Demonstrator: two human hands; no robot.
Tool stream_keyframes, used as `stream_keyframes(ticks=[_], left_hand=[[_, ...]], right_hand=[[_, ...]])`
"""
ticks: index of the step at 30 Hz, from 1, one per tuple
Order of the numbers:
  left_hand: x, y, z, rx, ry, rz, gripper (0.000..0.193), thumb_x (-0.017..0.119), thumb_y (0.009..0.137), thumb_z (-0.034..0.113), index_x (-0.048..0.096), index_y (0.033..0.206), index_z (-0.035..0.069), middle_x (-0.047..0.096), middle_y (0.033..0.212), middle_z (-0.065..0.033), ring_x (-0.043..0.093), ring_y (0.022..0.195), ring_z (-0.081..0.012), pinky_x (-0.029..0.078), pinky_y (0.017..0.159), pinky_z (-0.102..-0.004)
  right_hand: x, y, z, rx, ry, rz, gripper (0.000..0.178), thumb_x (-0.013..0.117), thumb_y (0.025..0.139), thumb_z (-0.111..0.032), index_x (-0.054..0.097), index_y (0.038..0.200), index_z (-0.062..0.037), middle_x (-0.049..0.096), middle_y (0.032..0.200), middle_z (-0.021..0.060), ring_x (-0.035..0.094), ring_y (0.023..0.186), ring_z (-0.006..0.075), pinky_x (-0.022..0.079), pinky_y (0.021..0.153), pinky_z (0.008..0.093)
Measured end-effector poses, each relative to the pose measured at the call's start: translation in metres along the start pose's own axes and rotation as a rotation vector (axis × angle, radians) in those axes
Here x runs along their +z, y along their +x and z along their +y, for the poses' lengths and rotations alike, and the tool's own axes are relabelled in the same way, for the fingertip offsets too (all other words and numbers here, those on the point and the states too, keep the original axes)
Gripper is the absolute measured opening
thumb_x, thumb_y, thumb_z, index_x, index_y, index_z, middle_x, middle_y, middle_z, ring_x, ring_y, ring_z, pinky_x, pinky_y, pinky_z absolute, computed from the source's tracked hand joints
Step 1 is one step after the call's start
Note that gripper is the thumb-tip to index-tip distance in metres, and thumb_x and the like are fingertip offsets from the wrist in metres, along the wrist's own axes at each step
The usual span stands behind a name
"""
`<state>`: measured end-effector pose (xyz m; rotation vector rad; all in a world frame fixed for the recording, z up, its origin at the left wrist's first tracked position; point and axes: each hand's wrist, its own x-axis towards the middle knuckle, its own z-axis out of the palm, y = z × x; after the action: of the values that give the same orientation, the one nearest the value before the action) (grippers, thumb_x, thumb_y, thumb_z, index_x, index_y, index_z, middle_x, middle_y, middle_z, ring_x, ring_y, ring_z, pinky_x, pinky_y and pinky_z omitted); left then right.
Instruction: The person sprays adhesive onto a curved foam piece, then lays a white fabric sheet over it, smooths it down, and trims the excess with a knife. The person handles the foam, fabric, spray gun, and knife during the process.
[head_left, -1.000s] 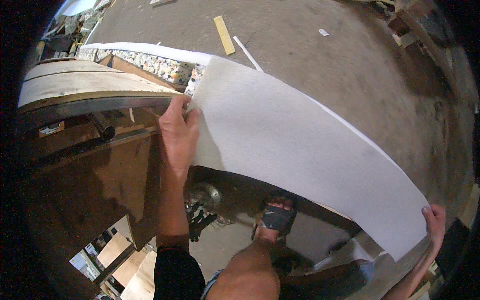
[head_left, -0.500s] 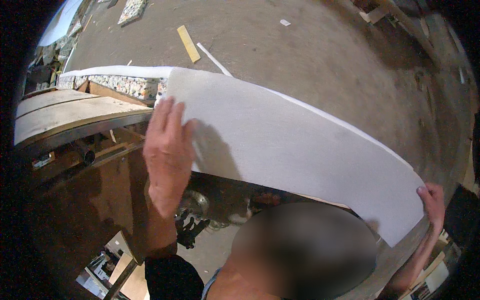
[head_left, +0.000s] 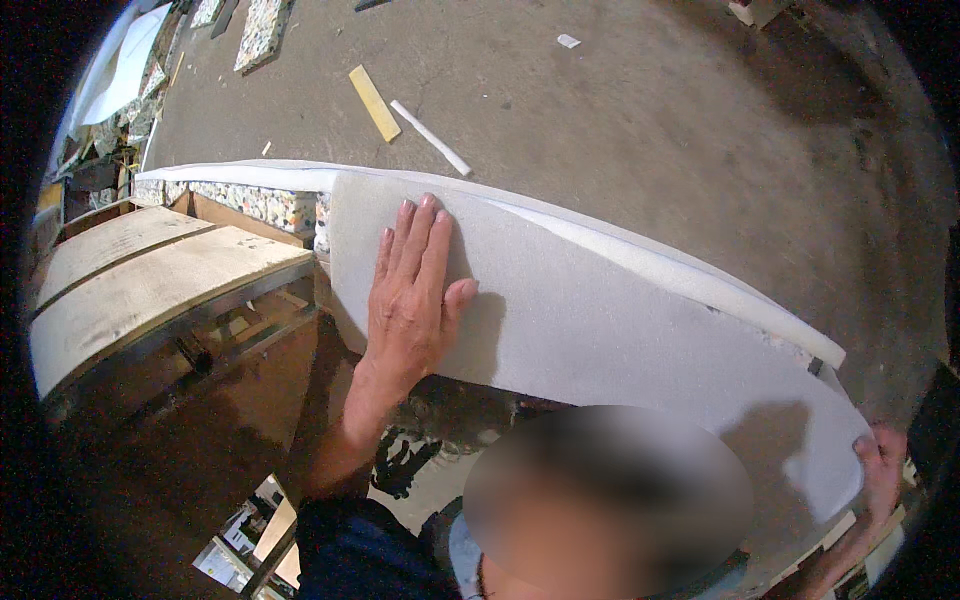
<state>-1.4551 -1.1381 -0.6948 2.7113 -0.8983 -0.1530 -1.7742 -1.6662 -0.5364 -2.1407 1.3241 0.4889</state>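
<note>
A long pale grey-white foam sheet point(head_left: 600, 300) covers the front of a padded frame. My left hand point(head_left: 408, 300) lies flat on the sheet towards its left end, fingers stretched out and thumb apart. At the far right, my right hand point(head_left: 883, 465) is closed round the sheet's edge, its thumb on the front face; its other fingers are partly hidden. A white foam layer point(head_left: 700, 275) runs along the top and stands apart from the sheet towards the right. Speckled foam padding point(head_left: 270, 205) shows left of the sheet.
Pale wooden boards point(head_left: 170, 260) form a panel at the left. On the floor beyond lie a yellow strip point(head_left: 374, 103), a white strip point(head_left: 430, 137) and a speckled foam piece point(head_left: 263, 35). A dark glove-like thing point(head_left: 402, 463) lies below the sheet.
My left hand has moved right, from the sheet's left edge onto its face. My right hand is slightly lower, still on the edge. A gap now shows between the sheet and the top layer.
</note>
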Motion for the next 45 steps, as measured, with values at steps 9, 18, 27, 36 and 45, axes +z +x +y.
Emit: stream_keyframes(ticks=[9, 18, 27, 36, 45], left_hand=[[0.019, -0.008, 0.002, 0.033, -0.059, 0.061, 0.063, 0.045, 0.105, 0.043, 0.049, 0.141, -0.009, 0.041, 0.151, -0.0312, 0.036, 0.143, -0.0505, 0.03, 0.114, -0.0608], [0.033, -0.031, 0.041, 0.103, -0.113, -0.084, 0.083, 0.042, 0.103, 0.055, 0.029, 0.151, -0.01, 0.019, 0.16, -0.0357, 0.012, 0.15, -0.0538, 0.008, 0.119, -0.064], [0.048, -0.033, 0.067, 0.034, -0.129, -0.136, 0.092, 0.035, 0.1, 0.064, 0.027, 0.152, -0.011, 0.011, 0.162, -0.0345, 0.002, 0.152, -0.0516, -0.002, 0.12, -0.0623], [0.063, -0.022, 0.07, -0.014, -0.038, -0.099, 0.093, 0.034, 0.1, 0.063, 0.018, 0.155, -0.009, 0.006, 0.164, -0.0328, -0.004, 0.153, -0.0495, -0.01, 0.118, -0.0622], [0.024, 0.034, 0.041, 0.074, -0.224, 0.153, 0.076, 0.056, 0.095, 0.056, 0.041, 0.149, 0.004, 0.037, 0.155, -0.0205, 0.022, 0.149, -0.048, 0.011, 0.117, -0.0681]], right_hand=[[-0.007, -0.013, 0.005, 0.048, 0.002, 0.049, 0.026, 0.067, 0.079, -0.013, 0.065, 0.103, -0.0009, 0.062, 0.098, 0.007, 0.055, 0.091, 0.018, 0.046, 0.087, 0.0347], [-0.019, 0.02, 0.01, 0.156, 0.008, -0.136, 0.03, 0.066, 0.083, -0.02, 0.066, 0.107, -0.0019, 0.064, 0.099, 0.0076, 0.057, 0.09, 0.02, 0.046, 0.087, 0.0357], [-0.073, 0.0, 0.053, -0.046, -0.142, 0.042, 0.051, 0.07, 0.089, -0.038, 0.06, 0.124, -0.0018, 0.059, 0.125, 0.0117, 0.056, 0.112, 0.0248, 0.043, 0.101, 0.0414], [-0.075, 0.01, 0.053, 0.026, -0.154, 0.183, 0.048, 0.067, 0.095, -0.031, 0.057, 0.131, -0.0008, 0.059, 0.126, 0.0119, 0.055, 0.116, 0.0243, 0.042, 0.104, 0.0402], [-0.07, 0.017, 0.041, 0.029, -0.219, 0.24, 0.048, 0.067, 0.095, -0.032, 0.058, 0.13, -0.0004, 0.058, 0.125, 0.0125, 0.055, 0.115, 0.0248, 0.042, 0.105, 0.0399]])
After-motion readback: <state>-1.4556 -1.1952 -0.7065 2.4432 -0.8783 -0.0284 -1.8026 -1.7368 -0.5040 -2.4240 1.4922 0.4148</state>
